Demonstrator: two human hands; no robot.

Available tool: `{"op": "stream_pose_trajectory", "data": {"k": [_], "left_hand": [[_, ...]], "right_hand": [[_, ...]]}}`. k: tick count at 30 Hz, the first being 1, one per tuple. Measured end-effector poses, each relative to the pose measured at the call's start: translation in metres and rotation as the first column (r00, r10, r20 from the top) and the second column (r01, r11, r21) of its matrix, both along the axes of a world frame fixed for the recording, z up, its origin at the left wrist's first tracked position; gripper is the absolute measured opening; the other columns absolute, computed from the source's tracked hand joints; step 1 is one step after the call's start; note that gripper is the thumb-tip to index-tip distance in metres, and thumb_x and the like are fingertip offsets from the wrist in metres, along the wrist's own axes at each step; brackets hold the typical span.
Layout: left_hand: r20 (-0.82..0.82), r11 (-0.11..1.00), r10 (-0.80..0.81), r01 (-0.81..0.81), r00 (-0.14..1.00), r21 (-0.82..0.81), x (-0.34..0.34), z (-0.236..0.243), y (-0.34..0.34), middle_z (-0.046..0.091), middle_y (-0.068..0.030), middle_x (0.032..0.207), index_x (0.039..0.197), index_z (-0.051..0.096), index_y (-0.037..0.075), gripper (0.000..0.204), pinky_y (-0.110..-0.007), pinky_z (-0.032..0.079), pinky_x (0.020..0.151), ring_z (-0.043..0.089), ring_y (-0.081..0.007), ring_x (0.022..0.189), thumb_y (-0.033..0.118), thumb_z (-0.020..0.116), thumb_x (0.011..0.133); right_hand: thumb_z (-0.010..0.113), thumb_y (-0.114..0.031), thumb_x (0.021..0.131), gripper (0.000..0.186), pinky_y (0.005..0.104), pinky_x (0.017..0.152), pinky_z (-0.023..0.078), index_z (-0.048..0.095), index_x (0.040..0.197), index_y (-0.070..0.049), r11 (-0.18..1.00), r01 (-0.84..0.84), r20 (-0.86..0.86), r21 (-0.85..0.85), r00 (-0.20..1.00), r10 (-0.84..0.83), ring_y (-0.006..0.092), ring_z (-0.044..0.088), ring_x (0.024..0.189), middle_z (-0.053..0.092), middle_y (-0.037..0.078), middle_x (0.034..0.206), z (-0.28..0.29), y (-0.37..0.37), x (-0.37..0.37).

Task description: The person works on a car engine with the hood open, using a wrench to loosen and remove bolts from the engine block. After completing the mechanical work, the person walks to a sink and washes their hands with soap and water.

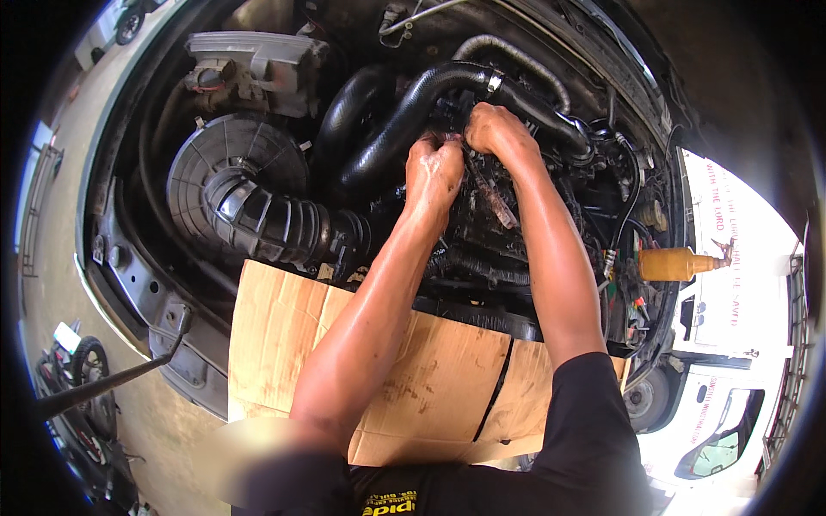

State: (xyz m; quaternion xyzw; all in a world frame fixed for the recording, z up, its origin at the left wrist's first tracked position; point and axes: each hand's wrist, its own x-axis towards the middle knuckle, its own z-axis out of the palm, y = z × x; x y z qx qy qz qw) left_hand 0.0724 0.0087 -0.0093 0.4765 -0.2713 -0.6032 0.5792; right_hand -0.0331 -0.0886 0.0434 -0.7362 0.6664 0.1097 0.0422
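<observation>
Both my hands work deep in a car's engine bay, just below a thick black hose (pixel 404 120) with a metal clamp. My left hand (pixel 434 168) is closed, fingertips at a small reddish part partly hidden by the fingers. Just right of it and higher, my right hand (pixel 499 133) is curled closed among dark engine parts; what it grips is hidden. A grimy, pale elongated piece (pixel 499 202) lies between my forearms, below the hands. A round black air housing (pixel 211 155) with a ribbed intake hose (pixel 280 219) sits left of my arms.
A cardboard sheet (pixel 456 387) covers the bay's front edge under my arms. A yellow bottle (pixel 667 265) sits at the right side of the bay. A black rod (pixel 103 387) angles up at lower left. Beyond are motorcycles (pixel 90 370) and a white van (pixel 718 318).
</observation>
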Motion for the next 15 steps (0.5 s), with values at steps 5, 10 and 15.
{"op": "stream_pose_trajectory", "data": {"k": [5,10,15], "left_hand": [[-0.101,0.996,-0.094,0.092,0.990,-0.020,0.007,0.010,0.007,0.068,-0.0156,0.106,0.126,0.065,-0.007,0.044,-0.040,0.055,0.080,0.066,-0.0253,0.096,0.024,0.059,0.096],[-0.197,0.972,-0.231,0.218,0.953,-0.083,0.004,0.001,-0.003,0.068,-0.0150,0.107,0.135,0.057,-0.005,0.046,-0.037,0.056,0.074,0.066,-0.0210,0.093,0.017,0.061,0.095],[0.095,0.956,-0.293,0.291,0.951,0.030,0.025,0.024,0.001,0.073,-0.0181,0.107,0.137,0.059,-0.006,0.048,-0.036,0.056,0.078,0.070,-0.0234,0.091,0.010,0.061,0.093]], "right_hand": [[0.065,-0.023,0.094,0.032,0.0471,0.105,0.054,0.076,0.118,-0.005,0.999,0.042,0.041,-0.002,0.998,-0.042,0.0403,0.065,0.123,0.068,0.025,0.127,-0.009,-0.003,-0.005],[0.065,-0.020,0.092,0.030,0.0481,0.101,0.056,0.076,0.114,-0.003,0.989,0.131,0.259,-0.068,0.960,-0.109,0.0439,0.067,0.119,0.070,0.027,0.122,-0.006,0.002,-0.009],[0.062,-0.019,0.094,0.036,0.0416,0.073,0.065,0.073,0.123,0.000,0.933,0.353,0.789,0.072,0.552,-0.269,0.0329,0.078,0.084,0.073,0.028,0.106,-0.007,0.034,-0.042]]}}
